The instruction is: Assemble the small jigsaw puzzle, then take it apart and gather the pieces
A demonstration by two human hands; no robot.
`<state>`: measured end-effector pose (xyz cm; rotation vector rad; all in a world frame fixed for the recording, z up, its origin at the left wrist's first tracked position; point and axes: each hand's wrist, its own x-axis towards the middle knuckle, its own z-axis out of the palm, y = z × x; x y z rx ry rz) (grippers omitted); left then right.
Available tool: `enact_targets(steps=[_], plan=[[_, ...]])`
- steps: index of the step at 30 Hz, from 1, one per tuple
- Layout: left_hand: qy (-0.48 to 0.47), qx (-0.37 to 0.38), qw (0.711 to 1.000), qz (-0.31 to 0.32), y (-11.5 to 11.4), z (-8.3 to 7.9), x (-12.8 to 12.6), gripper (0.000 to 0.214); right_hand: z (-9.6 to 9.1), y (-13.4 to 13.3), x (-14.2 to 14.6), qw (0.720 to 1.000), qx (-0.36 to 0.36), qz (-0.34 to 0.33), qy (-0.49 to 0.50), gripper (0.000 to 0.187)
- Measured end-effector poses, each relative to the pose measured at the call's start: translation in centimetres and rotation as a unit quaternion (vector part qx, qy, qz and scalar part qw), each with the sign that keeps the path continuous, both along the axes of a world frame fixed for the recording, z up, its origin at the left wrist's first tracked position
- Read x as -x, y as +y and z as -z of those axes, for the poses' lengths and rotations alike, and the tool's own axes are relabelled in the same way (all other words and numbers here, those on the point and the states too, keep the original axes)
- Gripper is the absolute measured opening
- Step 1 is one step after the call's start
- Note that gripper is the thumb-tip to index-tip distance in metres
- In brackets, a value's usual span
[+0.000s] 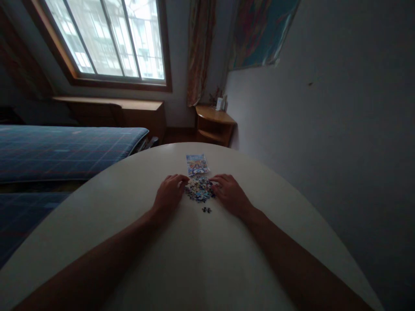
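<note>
A heap of small jigsaw puzzle pieces in mixed colours lies on the white round table. My left hand rests at the heap's left edge, its bent fingers touching the outer pieces and its thumb apart from the forefinger. On the opposite side, my right hand reaches in with forefinger stretched over the pieces and thumb lower down. No piece can be made out in either hand. Just nearer to me sit a few dark puzzle pieces, seemingly joined. Behind the heap lies a colourful picture sheet.
To the left stands a bed with a blue plaid mattress. A wooden corner shelf holding small items is beyond the table, and a long low cabinet runs under the window. A pale wall rises on the right.
</note>
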<state>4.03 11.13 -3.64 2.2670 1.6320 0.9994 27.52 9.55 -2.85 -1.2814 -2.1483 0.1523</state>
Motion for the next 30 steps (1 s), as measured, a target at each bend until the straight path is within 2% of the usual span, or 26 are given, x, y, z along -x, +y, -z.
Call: enact_targets(steps=[4,8,12,19,24,28,30], plan=[[-0.081,0.034,0.996,-0.018,0.29,-0.12,0.05,0.018,0.07,-0.36,0.33,0.996,-0.006,-0.085,-0.017,0.027],[-0.153,0.064,0.986,-0.016,0.69,0.02,0.15,0.017,0.30,-0.25,0.11,0.997,-0.001,-0.083,-0.001,0.028],[-0.176,0.071,0.982,-0.001,0.79,0.11,0.21,0.018,0.44,-0.13,0.00,0.996,0.006,-0.091,-0.005,0.027],[-0.143,0.084,0.986,-0.030,0.48,-0.43,0.31,0.025,0.57,-0.11,-0.07,0.996,0.014,-0.092,-0.003,0.026],[-0.150,0.072,0.986,-0.026,0.74,-0.43,0.63,0.018,0.51,-0.09,-0.05,0.996,0.015,-0.092,-0.003,0.026],[-0.046,0.010,0.999,-0.027,0.86,-0.40,0.93,0.021,0.49,-0.06,-0.01,0.996,0.013,-0.091,-0.005,0.026],[0.020,-0.010,1.000,-0.005,0.82,-0.19,0.96,0.025,0.47,-0.08,0.02,0.996,0.012,-0.090,-0.011,0.027]])
